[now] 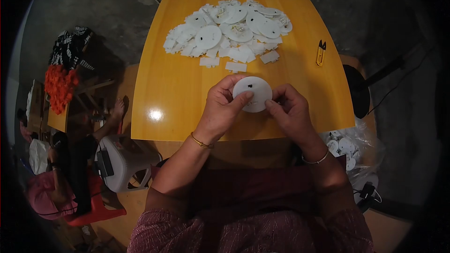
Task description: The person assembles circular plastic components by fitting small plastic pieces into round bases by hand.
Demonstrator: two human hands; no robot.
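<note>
A round white disc (260, 87) with a small black piece on its face is held above the near part of the wooden table (187, 98). My left hand (225, 105) grips it from the left, thumb lying on its face. At the right edge of the disc, the thumb and fingers of my right hand (291, 110) are closed on it; whether they also hold something small is hidden. Farther back lies a heap of similar white discs (208, 37) mixed with white rectangular pieces (236, 67).
Yellow thread snips (321, 53) lie at the table's right side. A clear plastic bag (361, 145) of white discs stands low on the right. To the left are a grey plastic stool (119, 159), orange material (61, 86) and another person (54, 187), seated.
</note>
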